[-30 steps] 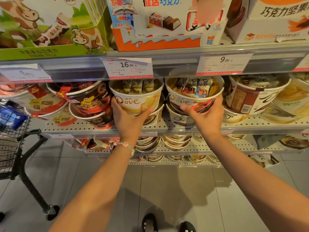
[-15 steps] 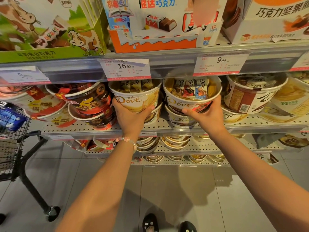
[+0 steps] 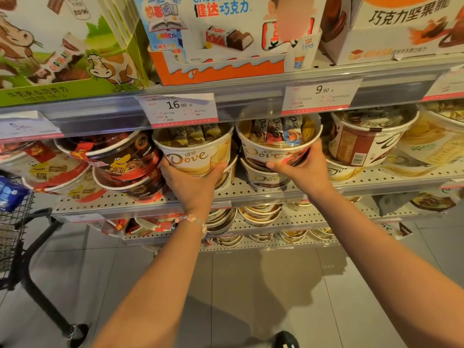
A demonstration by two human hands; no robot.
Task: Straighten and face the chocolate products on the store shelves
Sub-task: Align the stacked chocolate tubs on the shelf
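Glossy round Dove tubs: left hand grips one, right hand apparently another.

Perforated shelf under stacked tubs

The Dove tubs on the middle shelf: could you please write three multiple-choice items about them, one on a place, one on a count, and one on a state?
1. Where does the price tag reading 16.90 hang?
A. above the tub in the left hand
B. on the trolley
C. on the floor

2. How many tubs are the hands holding?
A. none
B. one
C. two

3. How does the Dove logo on the tub in the left hand sit?
A. turned to the back
B. facing the aisle
C. covered by a sticker

Answers:
1 A: the tag sits on the rail right over the cream Dove tub.
2 C: the left hand grips that tub, and the right hand grips the neighbouring Dove tub.
3 B: the lettering reads plainly from the front.
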